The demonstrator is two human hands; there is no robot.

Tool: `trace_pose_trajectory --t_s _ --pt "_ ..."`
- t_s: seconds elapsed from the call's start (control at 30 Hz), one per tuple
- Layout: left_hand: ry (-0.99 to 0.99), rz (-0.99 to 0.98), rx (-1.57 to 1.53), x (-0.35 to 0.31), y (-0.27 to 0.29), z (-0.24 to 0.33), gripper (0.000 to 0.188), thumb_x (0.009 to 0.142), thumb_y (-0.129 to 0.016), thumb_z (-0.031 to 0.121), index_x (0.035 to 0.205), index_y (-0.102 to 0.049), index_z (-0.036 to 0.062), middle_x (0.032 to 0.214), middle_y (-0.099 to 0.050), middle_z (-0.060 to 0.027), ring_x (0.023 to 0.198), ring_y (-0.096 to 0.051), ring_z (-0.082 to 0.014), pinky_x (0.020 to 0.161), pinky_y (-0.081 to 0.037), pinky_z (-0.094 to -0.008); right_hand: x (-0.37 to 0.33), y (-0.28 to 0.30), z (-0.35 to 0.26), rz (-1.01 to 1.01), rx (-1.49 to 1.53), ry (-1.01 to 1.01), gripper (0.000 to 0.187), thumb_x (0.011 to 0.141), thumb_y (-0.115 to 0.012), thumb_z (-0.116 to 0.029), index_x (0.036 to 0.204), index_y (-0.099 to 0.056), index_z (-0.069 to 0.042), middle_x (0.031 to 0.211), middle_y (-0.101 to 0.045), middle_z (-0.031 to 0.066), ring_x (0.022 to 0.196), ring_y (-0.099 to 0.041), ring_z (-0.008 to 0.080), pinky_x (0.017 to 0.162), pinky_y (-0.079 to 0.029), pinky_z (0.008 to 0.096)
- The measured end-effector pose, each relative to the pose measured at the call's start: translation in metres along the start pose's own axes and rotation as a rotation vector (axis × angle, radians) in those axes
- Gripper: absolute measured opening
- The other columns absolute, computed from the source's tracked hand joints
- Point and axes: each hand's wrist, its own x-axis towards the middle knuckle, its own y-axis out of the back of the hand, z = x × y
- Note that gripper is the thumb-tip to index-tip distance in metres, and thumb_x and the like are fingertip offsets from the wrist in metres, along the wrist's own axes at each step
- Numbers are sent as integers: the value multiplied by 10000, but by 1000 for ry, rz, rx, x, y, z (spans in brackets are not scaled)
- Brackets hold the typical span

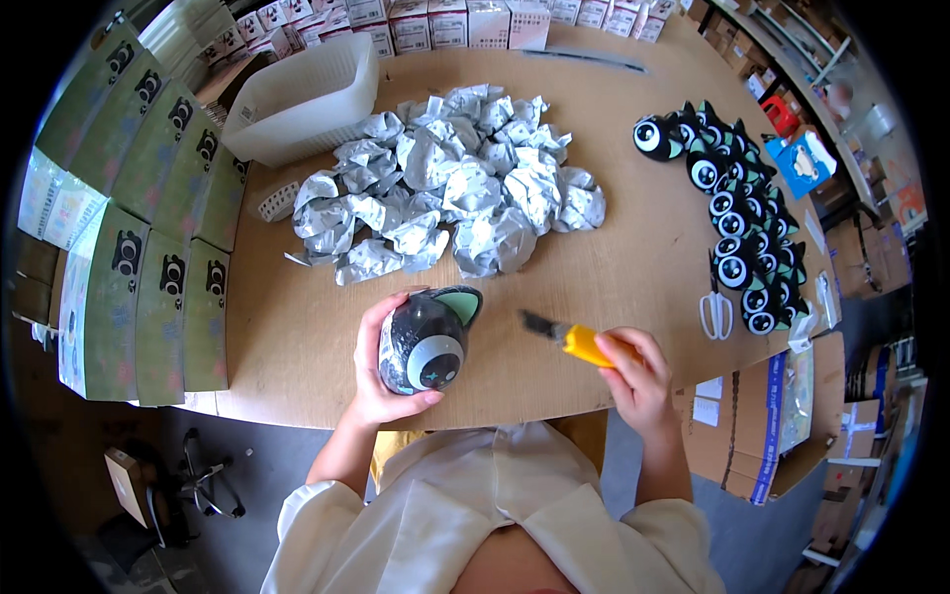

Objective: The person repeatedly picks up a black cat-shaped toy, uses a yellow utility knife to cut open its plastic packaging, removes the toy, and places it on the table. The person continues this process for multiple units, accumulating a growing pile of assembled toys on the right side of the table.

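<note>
Two full grips

My left hand half-curls around a black figure; my right hand clenches a yellow-handled tool (dark-tipped).

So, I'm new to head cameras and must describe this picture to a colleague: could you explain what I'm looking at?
There is no machine here: a person works with two bare hands. The one picture comes from a wide fisheye camera on their head, looking down, so straight edges bend near the rim.

The left hand holds a glossy black rounded figure with a pointed green-lined ear. The right hand grips a yellow-handled tool with a dark end; its exact kind is unclear.

On the light-brown table lie crumpled silver-grey wrappings, beside a translucent white plastic bin. Toward the right are clustered black big-eyed figures and white-handled scissors; stacked green boxes stand at the left.
</note>
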Motion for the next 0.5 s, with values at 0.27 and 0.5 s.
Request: trace_pose_trajectory --t_s 0.27,0.5 --pt "-217 -170 184 4 8 9 955 546 -875 259 1345 -404 32 1319 -427 -301 1222 -479 -390 996 -421 -472 27 9 -11 -165 -210 319 410 746 -743 -76 1149 -704 -144 1007 -575 78 811 -604 207 734 -490 333" --pt "-164 -231 124 -3 8 13 971 530 -884 244 1342 -398 27 1302 -442 -295 1221 -478 -389 994 -410 -459 29 17 -17 -151 -352 423 392 812 -693 -50 1194 -677 -135 1081 -558 85 873 -605 198 752 -494 340"
